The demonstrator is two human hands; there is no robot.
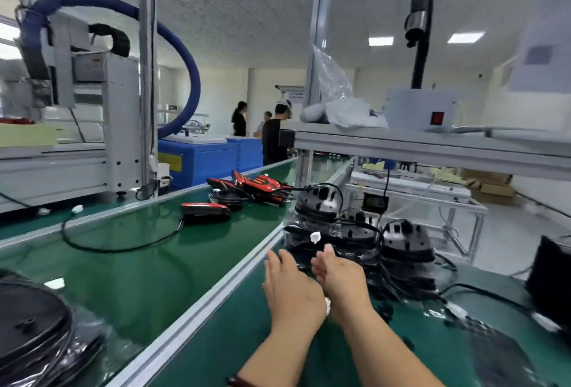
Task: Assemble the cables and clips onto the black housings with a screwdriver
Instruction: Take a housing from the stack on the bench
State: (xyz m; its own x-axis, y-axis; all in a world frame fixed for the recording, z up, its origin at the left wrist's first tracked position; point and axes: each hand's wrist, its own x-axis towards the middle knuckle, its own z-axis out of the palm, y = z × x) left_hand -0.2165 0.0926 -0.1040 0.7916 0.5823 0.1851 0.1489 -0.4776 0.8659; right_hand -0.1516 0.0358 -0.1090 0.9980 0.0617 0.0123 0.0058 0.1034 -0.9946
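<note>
Several black housings with cables are stacked on the green bench just ahead of me, some wrapped in clear plastic. A white connector hangs off the pile's near side. My left hand reaches out with straight fingers, just short of the pile. My right hand stretches forward beside it, fingertips at the foot of the pile, holding nothing that I can see. No screwdriver is in view.
An aluminium rail separates the bench from the green conveyor, which carries red-and-black lamp parts and a looping black cable. Black housings lie at near left. A shelf overhangs the pile. People stand far back.
</note>
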